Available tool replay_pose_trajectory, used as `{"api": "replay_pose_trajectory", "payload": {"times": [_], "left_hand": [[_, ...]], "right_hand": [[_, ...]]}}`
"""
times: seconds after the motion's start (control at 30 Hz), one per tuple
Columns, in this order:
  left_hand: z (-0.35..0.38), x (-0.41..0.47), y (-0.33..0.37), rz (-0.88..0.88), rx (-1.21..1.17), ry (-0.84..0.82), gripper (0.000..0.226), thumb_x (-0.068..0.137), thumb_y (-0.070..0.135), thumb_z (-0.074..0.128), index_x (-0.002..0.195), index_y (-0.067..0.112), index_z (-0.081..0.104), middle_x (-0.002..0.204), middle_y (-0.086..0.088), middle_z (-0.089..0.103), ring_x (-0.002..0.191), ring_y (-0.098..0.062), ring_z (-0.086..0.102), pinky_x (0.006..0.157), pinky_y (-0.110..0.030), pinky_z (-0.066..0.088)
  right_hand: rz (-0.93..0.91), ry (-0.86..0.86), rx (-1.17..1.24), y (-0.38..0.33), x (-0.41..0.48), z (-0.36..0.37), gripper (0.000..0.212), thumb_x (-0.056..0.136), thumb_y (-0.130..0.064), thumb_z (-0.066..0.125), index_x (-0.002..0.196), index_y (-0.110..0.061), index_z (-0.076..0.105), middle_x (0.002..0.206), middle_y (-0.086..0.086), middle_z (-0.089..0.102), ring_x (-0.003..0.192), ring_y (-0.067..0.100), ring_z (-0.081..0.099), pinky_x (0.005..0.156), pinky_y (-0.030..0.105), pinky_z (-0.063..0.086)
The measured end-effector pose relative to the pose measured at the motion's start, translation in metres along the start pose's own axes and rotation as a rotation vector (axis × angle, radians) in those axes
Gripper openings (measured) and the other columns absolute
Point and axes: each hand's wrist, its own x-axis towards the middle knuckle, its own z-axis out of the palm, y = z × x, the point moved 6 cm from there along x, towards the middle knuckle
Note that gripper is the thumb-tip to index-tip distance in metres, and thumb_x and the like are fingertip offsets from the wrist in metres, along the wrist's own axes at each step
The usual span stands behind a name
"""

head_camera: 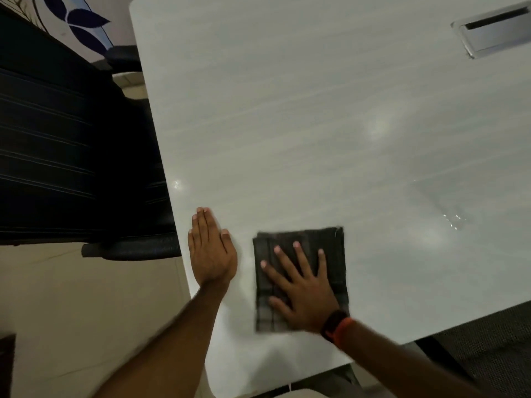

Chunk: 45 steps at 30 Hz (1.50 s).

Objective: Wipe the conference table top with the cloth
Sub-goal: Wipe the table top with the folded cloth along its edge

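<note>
The pale grey conference table top [301,124] fills most of the view. A folded dark checked cloth [330,239] lies flat near the table's front corner. My right hand [301,285] presses on the cloth with fingers spread straight; a black and orange band is on its wrist. My left hand [211,251] rests flat on the bare table beside the left edge, fingers together and straight, a short gap left of the cloth. A wet streak [448,214] glistens on the surface to the right of the cloth.
A black office chair [57,145] stands against the table's left edge, its armrest [129,248] near my left hand. A metal cable hatch [497,33] is set into the table at the far right. Beige floor tiles [71,311] lie lower left.
</note>
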Motion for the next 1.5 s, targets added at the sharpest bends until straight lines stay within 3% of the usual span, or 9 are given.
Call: {"api": "replay_pose_trajectory", "payload": {"times": [0.07, 0.27, 0.5, 0.73, 0.93, 1.13, 1.23, 1.33, 1.5], "left_hand": [[0.0, -0.001, -0.001, -0.002, 0.005, -0.006, 0.06, 0.104, 0.032, 0.022, 0.158, 0.008, 0.014, 0.166, -0.008, 0.016, 0.153, -0.021, 0.011, 0.125, -0.041, 0.015], [0.001, -0.001, 0.0, -0.005, 0.006, 0.008, 0.059, 0.104, 0.032, 0.02, 0.158, 0.008, 0.014, 0.165, -0.008, 0.017, 0.153, -0.022, 0.014, 0.125, -0.04, 0.014], [0.002, -0.002, 0.0, 0.012, -0.023, 0.008, 0.06, 0.104, 0.033, 0.022, 0.157, 0.007, 0.015, 0.165, -0.009, 0.018, 0.153, -0.023, 0.015, 0.125, -0.04, 0.014], [0.007, 0.0, -0.004, 0.036, -0.008, 0.033, 0.06, 0.104, 0.032, 0.025, 0.157, 0.004, 0.018, 0.164, -0.011, 0.021, 0.152, -0.025, 0.018, 0.124, -0.04, 0.016], [0.008, -0.001, -0.005, 0.081, -0.013, -0.034, 0.064, 0.103, 0.036, 0.024, 0.156, 0.002, 0.017, 0.164, -0.014, 0.02, 0.152, -0.028, 0.018, 0.124, -0.043, 0.016], [0.002, -0.053, -0.009, 0.306, 0.02, -0.16, 0.07, 0.102, 0.045, 0.021, 0.157, 0.003, 0.013, 0.165, -0.014, 0.015, 0.153, -0.028, 0.014, 0.123, -0.046, 0.018], [0.003, -0.08, -0.004, 0.301, -0.001, -0.226, 0.075, 0.1, 0.052, 0.021, 0.158, 0.006, 0.007, 0.166, -0.01, 0.007, 0.154, -0.024, 0.006, 0.124, -0.045, 0.015], [0.008, -0.108, 0.002, 0.401, -0.005, -0.32, 0.077, 0.1, 0.057, 0.019, 0.158, 0.012, -0.002, 0.167, -0.005, -0.004, 0.154, -0.017, -0.005, 0.125, -0.037, 0.005], [0.015, -0.151, 0.025, 0.499, 0.033, -0.37, 0.074, 0.102, 0.056, 0.015, 0.158, 0.01, 0.003, 0.167, -0.006, 0.0, 0.154, -0.019, 0.0, 0.124, -0.032, -0.004]], "right_hand": [[-0.061, -0.018, 0.001, 0.011, -0.012, -0.001, 0.075, 0.093, -0.076, 0.032, 0.159, -0.046, 0.014, 0.17, -0.003, 0.013, 0.157, 0.035, 0.003, 0.107, 0.079, 0.019], [0.479, 0.096, 0.058, 0.061, 0.049, -0.019, 0.074, 0.095, -0.071, 0.028, 0.161, -0.042, 0.01, 0.171, -0.001, 0.006, 0.156, 0.037, 0.003, 0.114, 0.075, -0.002], [0.146, -0.029, 0.063, 0.005, -0.059, 0.013, 0.075, 0.093, -0.078, 0.026, 0.16, -0.046, 0.011, 0.171, -0.002, 0.01, 0.157, 0.034, 0.0, 0.11, 0.078, 0.014], [0.513, 0.116, 0.107, 0.047, 0.004, -0.004, 0.072, 0.097, -0.071, 0.026, 0.161, -0.043, 0.009, 0.171, -0.002, 0.004, 0.157, 0.035, -0.001, 0.117, 0.073, -0.003], [0.199, -0.018, 0.055, 0.025, -0.084, 0.015, 0.075, 0.094, -0.077, 0.029, 0.159, -0.047, 0.007, 0.171, -0.006, 0.003, 0.157, 0.029, -0.004, 0.113, 0.076, 0.011], [0.831, 0.105, 0.159, 0.103, -0.054, -0.006, 0.077, 0.093, -0.076, 0.018, 0.16, -0.045, -0.002, 0.171, -0.001, -0.007, 0.155, 0.036, -0.012, 0.114, 0.075, -0.01], [0.47, 0.005, 0.106, 0.027, -0.062, 0.012, 0.075, 0.095, -0.074, 0.024, 0.16, -0.045, -0.001, 0.17, -0.003, -0.008, 0.155, 0.036, -0.014, 0.113, 0.077, -0.01], [0.272, -0.02, 0.063, 0.057, -0.088, 0.006, 0.074, 0.093, -0.077, 0.024, 0.158, -0.05, 0.0, 0.17, -0.008, -0.005, 0.156, 0.027, -0.011, 0.116, 0.074, 0.008], [1.074, 0.139, 0.21, 0.167, -0.113, -0.014, 0.079, 0.088, -0.079, 0.01, 0.159, -0.046, -0.001, 0.171, -0.001, -0.001, 0.157, 0.031, -0.006, 0.117, 0.073, 0.001]]}}
